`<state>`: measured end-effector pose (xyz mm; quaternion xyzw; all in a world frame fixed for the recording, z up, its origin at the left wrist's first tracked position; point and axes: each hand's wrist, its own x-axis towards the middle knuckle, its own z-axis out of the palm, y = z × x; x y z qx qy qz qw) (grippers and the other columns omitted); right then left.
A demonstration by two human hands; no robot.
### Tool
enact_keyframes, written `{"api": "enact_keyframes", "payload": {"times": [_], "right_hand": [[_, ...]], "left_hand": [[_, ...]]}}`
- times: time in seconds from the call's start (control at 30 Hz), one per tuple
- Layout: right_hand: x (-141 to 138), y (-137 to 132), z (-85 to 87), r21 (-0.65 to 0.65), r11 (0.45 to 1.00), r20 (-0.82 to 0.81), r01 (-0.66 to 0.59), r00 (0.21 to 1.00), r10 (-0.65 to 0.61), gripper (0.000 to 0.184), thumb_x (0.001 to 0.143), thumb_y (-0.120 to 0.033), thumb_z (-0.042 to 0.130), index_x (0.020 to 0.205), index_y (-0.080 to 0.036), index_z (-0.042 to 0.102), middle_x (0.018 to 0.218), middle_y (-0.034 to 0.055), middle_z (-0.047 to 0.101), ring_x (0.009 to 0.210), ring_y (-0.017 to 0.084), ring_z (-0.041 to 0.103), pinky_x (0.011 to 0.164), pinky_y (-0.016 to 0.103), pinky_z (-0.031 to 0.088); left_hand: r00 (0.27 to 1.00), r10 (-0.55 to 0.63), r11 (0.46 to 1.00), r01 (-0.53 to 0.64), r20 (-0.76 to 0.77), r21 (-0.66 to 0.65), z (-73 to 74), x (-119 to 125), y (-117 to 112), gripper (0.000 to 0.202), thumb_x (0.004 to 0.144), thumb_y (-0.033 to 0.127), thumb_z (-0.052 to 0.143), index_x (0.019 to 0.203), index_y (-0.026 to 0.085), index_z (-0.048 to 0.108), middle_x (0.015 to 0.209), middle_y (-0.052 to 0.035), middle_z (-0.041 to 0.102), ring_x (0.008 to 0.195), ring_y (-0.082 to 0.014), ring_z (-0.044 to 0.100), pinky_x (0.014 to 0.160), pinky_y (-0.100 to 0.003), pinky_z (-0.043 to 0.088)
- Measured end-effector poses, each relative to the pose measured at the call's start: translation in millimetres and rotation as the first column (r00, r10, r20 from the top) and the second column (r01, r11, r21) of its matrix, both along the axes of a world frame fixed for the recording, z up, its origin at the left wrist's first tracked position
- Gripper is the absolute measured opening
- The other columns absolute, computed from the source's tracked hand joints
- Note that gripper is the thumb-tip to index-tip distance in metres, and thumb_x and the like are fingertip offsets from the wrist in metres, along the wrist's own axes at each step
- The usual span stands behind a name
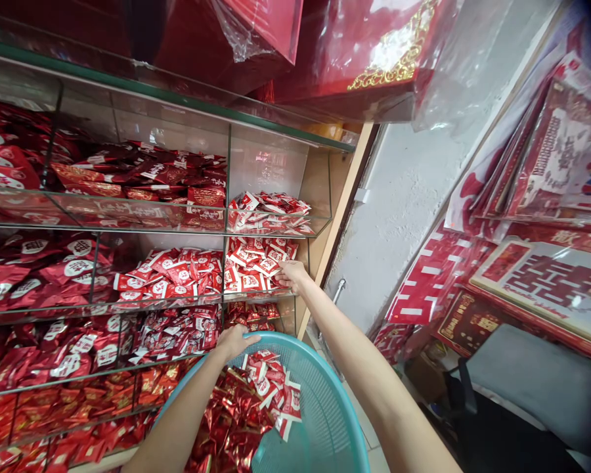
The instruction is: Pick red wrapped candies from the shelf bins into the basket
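while the left hand clasps the blue basket, the right hand touches shelved packets, grip unclear.

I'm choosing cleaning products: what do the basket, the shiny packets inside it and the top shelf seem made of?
Basket: likely plastic, by its even turquoise colour, slight gloss and mesh wall.
Shiny packets: glossy foil or metallised film; crinkles catch highlights.
Top shelf: probably smooth glass, by its green edge, perhaps acrylic.

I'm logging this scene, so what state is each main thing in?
Turquoise mesh basket: partly filled
Shelved red-and-white packets: loosely heaped
Left hand: at the basket's rim
Right hand: at the shelved packets, grip unclear
Gold-trimmed red box: covered in clear plastic
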<state>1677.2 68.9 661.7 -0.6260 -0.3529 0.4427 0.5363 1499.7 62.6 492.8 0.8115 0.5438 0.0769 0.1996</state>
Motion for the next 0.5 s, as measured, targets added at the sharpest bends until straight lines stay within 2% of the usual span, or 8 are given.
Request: {"api": "enact_keyframes", "payload": {"times": [0.13,0.3,0.5], "right_hand": [[2,-3,-3.0,0.103,0.993,-0.036,0.061,0.998,-0.057,0.019,0.085,-0.019,0.050,0.066,-0.015,0.049,0.047,-0.0019,0.053,0.041,0.006,0.050,0.043,0.016,0.042],[7,-16,-6.6,0.251,0.959,-0.063,0.130,0.991,-0.118,0.021,0.083,-0.022,0.050,0.062,-0.016,0.050,0.047,-0.0039,0.053,0.042,0.005,0.048,0.044,0.015,0.039],[21,-44,-8.8,0.462,0.883,-0.002,0.080,0.996,-0.089,0.023,0.073,-0.035,0.058,0.061,-0.017,0.053,0.050,-0.0037,0.054,0.047,0.008,0.050,0.050,0.020,0.042]], "left_hand": [[1.000,0.000,1.000,0.000,0.008,-0.005,2.4,0,-1,0.047,0.072,0.066,0.044,0.074,0.022,0.063,0.077,-0.0043,0.068,0.075,-0.0222,0.063,0.059,-0.025,0.037],[0.999,0.033,0.999,-0.032,0.010,-0.039,6.6,1,-3,0.049,0.070,0.067,0.046,0.080,0.023,0.065,0.081,-0.0048,0.069,0.080,-0.0226,0.063,0.062,-0.025,0.039],[0.997,0.071,0.995,-0.069,0.028,-0.074,7.8,1,-3,0.056,0.066,0.071,0.047,0.087,0.023,0.066,0.087,-0.0055,0.070,0.087,-0.0238,0.063,0.069,-0.026,0.041]]}}
